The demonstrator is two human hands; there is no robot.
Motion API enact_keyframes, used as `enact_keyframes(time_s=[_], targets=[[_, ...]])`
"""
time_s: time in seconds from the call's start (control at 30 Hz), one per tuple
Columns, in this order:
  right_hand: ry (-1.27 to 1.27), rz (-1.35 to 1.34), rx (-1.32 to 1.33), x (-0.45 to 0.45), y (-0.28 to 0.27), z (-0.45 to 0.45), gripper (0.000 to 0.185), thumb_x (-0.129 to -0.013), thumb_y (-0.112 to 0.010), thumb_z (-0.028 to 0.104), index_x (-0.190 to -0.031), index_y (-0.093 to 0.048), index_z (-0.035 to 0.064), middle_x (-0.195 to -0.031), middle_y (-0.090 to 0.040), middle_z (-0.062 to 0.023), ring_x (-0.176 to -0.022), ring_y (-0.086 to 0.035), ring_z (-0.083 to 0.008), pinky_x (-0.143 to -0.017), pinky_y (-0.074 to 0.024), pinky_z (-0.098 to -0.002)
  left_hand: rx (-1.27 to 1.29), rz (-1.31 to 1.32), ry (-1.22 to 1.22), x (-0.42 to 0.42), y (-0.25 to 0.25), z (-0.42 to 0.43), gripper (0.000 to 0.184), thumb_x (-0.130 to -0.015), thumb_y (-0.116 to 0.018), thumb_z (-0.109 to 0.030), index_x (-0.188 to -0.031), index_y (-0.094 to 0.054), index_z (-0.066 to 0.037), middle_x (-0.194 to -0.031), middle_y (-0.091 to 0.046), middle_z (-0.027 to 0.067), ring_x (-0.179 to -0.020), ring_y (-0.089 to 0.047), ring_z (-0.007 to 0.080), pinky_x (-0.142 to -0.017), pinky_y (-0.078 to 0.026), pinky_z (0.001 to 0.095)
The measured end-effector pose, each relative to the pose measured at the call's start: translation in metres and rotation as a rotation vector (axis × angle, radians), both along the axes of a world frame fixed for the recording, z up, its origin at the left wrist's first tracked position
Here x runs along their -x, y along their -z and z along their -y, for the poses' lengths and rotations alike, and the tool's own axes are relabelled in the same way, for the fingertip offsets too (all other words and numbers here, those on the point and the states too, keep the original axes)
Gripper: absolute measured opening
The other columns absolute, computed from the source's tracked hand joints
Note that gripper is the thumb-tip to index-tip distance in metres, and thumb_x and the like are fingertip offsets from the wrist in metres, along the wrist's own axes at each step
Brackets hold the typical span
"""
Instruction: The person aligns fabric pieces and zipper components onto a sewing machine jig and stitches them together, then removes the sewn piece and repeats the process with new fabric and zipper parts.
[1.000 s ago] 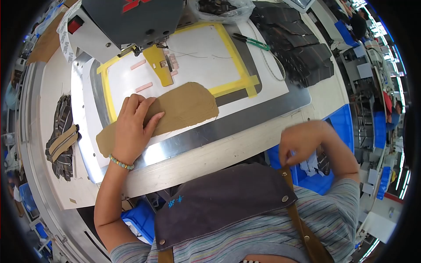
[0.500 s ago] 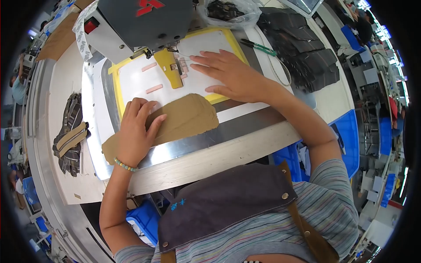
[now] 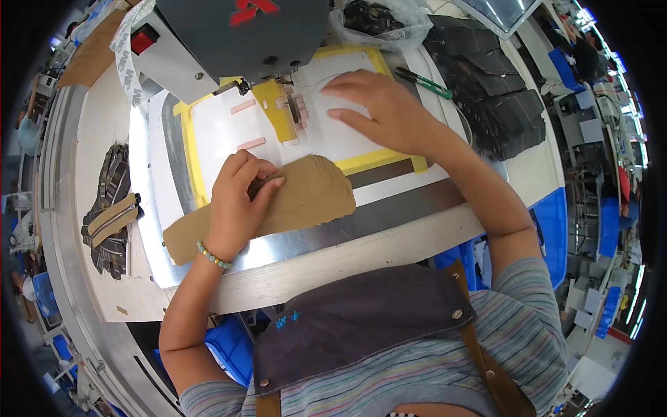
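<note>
A tan fabric piece [image 3: 313, 191] lies across the front edge of the white, yellow-taped sheet [image 3: 222, 132]. My left hand [image 3: 242, 194] rests on this piece, its fingers bent and thumb close to the fingertips, pinching at the upper edge. Over the right part of the sheet, my right hand [image 3: 382, 111] hovers with fingers spread and holds nothing. Between the hands and the machine head [image 3: 257, 42] lies a yellow template [image 3: 274, 111] with a dark slot, and pink strips [image 3: 251, 144] are stuck around it.
Dark fabric pieces [image 3: 486, 83] are stacked at the right, near a green-handled tool [image 3: 432, 85]. A plastic bag [image 3: 379, 24] sits behind. At the left lie dark striped strips [image 3: 108, 257] with a zipper piece [image 3: 113, 219]. Blue bins [image 3: 549, 236] stand below the table's edge.
My right hand came up from beside the table's front edge to over the sheet, its fingers opening. My left hand stays on the tan piece, its fingers now more bent.
</note>
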State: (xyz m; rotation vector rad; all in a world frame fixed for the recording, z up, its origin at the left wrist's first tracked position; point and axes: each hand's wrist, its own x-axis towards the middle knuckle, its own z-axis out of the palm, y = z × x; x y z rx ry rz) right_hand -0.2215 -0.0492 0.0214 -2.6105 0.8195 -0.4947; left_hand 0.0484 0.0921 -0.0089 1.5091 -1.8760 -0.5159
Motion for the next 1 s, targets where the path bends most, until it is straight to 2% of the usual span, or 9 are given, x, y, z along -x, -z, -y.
enact_keyframes(time_s=[0.07,0.17,0.2,0.3,0.4,0.5,0.7,0.9,1.0], targets=[[-0.105,0.052,-0.295,-0.015,-0.005,-0.015,0.038,-0.100,-0.068,0.028,-0.129,-0.069,0.0019,-0.125,-0.069,-0.0139,-0.121,-0.061,-0.0313,-0.109,-0.0432,-0.0452,-0.042,-0.032,-0.010,0.001,-0.002,-0.001,0.017,-0.082,-0.081,-0.001,-0.093,-0.069,-0.003,-0.090,-0.060,0.0079,-0.086,-0.061,0.0247,-0.076,-0.053,0.0353],[-0.142,0.032,-0.334,-0.029,0.010,-0.033,0.034,-0.099,-0.070,0.028,-0.124,-0.072,0.0051,-0.115,-0.070,-0.0106,-0.113,-0.062,-0.0301,-0.105,-0.0449,-0.0436,-0.026,-0.064,-0.004,0.001,-0.002,-0.001,0.016,-0.081,-0.080,0.001,-0.092,-0.069,-0.003,-0.091,-0.061,0.0078,-0.086,-0.061,0.0257,-0.076,-0.053,0.0359],[-0.147,0.039,-0.269,-0.031,0.016,-0.036,0.032,-0.095,-0.074,0.028,-0.121,-0.075,0.0091,-0.112,-0.070,-0.0066,-0.107,-0.063,-0.0269,-0.101,-0.0463,-0.0400,-0.009,-0.073,-0.002,0.002,-0.002,-0.002,0.016,-0.081,-0.080,0.002,-0.092,-0.069,-0.003,-0.091,-0.061,0.0078,-0.086,-0.061,0.0262,-0.076,-0.053,0.0363],[-0.198,0.149,-0.228,-0.033,0.030,-0.038,0.026,-0.092,-0.076,0.025,-0.114,-0.078,0.0125,-0.111,-0.069,-0.0043,-0.107,-0.064,-0.0237,-0.100,-0.0467,-0.0387,0.095,0.028,0.005,0.003,-0.006,-0.004,0.018,-0.079,-0.079,0.004,-0.092,-0.069,-0.004,-0.094,-0.064,0.0079,-0.087,-0.062,0.0274,-0.076,-0.053,0.0372],[-0.205,0.177,-0.212,-0.032,0.029,-0.039,0.023,-0.090,-0.078,0.022,-0.111,-0.079,0.0127,-0.112,-0.068,-0.0032,-0.109,-0.064,-0.0225,-0.100,-0.0469,-0.0392,0.153,0.019,0.034,0.002,-0.002,-0.003,0.019,-0.078,-0.080,0.004,-0.091,-0.069,-0.005,-0.097,-0.066,0.0079,-0.088,-0.063,0.0273,-0.075,-0.053,0.0378],[-0.182,0.295,-0.178,-0.036,0.035,-0.041,0.021,-0.088,-0.080,0.019,-0.108,-0.078,0.0127,-0.113,-0.067,-0.0035,-0.111,-0.063,-0.0240,-0.100,-0.0472,-0.0398,0.236,0.070,0.044,0.000,0.002,-0.004,0.020,-0.077,-0.081,0.003,-0.090,-0.067,-0.005,-0.099,-0.068,0.0079,-0.087,-0.063,0.0271,-0.074,-0.052,0.0382],[-0.175,0.356,-0.189,-0.032,0.022,-0.035,0.023,-0.081,-0.086,0.020,-0.097,-0.073,0.0100,-0.114,-0.065,-0.0032,-0.110,-0.062,-0.0257,-0.099,-0.0473,-0.0397,0.324,0.158,0.041,0.002,0.000,-0.007,0.023,-0.075,-0.084,0.001,-0.084,-0.063,-0.005,-0.100,-0.069,0.0072,-0.084,-0.063,0.0269,-0.071,-0.051,0.0380],[-0.210,0.219,-0.180,-0.024,0.021,-0.029,0.029,-0.080,-0.088,0.024,-0.097,-0.071,0.0089,-0.110,-0.063,-0.0033,-0.109,-0.061,-0.0255,-0.098,-0.0467,-0.0401,0.304,0.161,0.037,0.002,-0.001,-0.008,0.026,-0.074,-0.086,0.004,-0.081,-0.063,-0.004,-0.101,-0.070,0.0095,-0.089,-0.065,0.0269,-0.070,-0.053,0.0361],[-0.196,0.172,-0.159,-0.024,0.019,-0.028,0.032,-0.082,-0.087,0.029,-0.101,-0.071,0.0086,-0.112,-0.063,-0.0045,-0.112,-0.061,-0.0278,-0.100,-0.0466,-0.0410,0.329,0.143,0.070,0.000,0.001,-0.006,0.023,-0.078,-0.083,0.002,-0.084,-0.062,-0.005,-0.099,-0.071,0.0078,-0.085,-0.066,0.0227,-0.072,-0.053,0.0339]])
